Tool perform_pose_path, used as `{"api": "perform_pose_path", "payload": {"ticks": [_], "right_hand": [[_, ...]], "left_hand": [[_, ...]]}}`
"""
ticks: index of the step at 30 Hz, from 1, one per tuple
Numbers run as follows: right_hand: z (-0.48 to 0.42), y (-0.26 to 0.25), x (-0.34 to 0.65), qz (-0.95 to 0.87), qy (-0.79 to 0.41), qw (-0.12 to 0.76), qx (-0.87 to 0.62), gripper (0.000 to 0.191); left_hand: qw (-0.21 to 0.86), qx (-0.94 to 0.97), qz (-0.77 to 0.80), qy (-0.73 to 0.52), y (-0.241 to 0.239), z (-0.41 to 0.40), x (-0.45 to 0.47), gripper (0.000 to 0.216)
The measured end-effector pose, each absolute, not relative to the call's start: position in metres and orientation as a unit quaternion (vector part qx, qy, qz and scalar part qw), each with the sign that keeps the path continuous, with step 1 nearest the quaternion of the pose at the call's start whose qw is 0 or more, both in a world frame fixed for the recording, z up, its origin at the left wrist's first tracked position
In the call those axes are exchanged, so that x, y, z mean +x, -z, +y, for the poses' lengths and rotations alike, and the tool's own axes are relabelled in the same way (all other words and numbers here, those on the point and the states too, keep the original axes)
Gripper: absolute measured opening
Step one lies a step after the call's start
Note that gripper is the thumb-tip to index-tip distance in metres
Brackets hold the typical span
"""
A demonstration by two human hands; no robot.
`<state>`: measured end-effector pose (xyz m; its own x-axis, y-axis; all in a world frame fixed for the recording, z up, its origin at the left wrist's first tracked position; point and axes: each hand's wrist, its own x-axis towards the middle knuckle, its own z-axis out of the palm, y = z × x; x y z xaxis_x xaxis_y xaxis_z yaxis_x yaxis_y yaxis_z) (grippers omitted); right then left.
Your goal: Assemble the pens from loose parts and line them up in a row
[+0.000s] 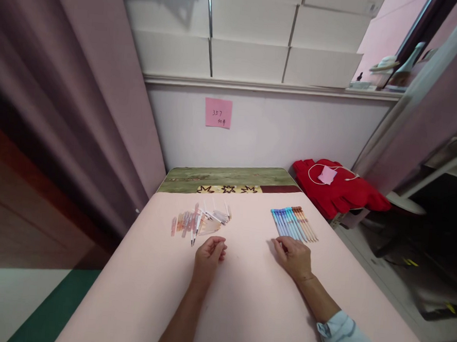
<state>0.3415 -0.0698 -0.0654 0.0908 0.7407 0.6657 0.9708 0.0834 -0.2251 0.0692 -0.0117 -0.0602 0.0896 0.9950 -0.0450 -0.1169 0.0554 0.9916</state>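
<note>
My left hand [210, 255] rests over the pink table cover, its fingers loosely curled and nothing showing in them. Just beyond it lies a loose pile of slim white pen refills [196, 227] with dark tips. Among them are brownish, pinkish and greyish translucent pieces [186, 222], too small to tell exactly. Nearer the right side, my right hand [293, 255] is closed with its fingers bent inward, and no object shows in it. Its knuckles are close to a neat row of pens [289, 224], blue and teal on the left, tan with brown ends on the right.
The pink cover [239, 300] spreads over the table, with a green patterned strip [228, 176] at its far end. Red cloth [336, 185] with a white cable lies at the right. White boxes [249, 58] line the ledge. A curtain [102, 80] hangs at the left.
</note>
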Motion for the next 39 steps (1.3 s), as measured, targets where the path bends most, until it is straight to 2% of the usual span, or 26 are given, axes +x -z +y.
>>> {"api": "perform_pose_path", "payload": {"ticks": [22,33,36,39], "right_hand": [[-0.069,0.072,0.343,-0.648,0.181,0.379,-0.635,0.031],[-0.071,0.071,0.343,-0.653,0.197,0.380,-0.624,0.030],[-0.073,0.062,0.327,-0.689,0.158,0.394,-0.588,0.028],[-0.065,0.048,0.296,-0.676,0.069,0.440,-0.587,0.029]], "left_hand": [[0.571,0.451,0.439,-0.527,0.056,-0.014,0.068,0.031],[0.565,0.470,0.424,-0.530,0.069,-0.008,0.069,0.031],[0.565,0.472,0.427,-0.524,0.068,-0.009,0.070,0.030],[0.564,0.481,0.428,-0.517,0.067,-0.010,0.070,0.031]]}}
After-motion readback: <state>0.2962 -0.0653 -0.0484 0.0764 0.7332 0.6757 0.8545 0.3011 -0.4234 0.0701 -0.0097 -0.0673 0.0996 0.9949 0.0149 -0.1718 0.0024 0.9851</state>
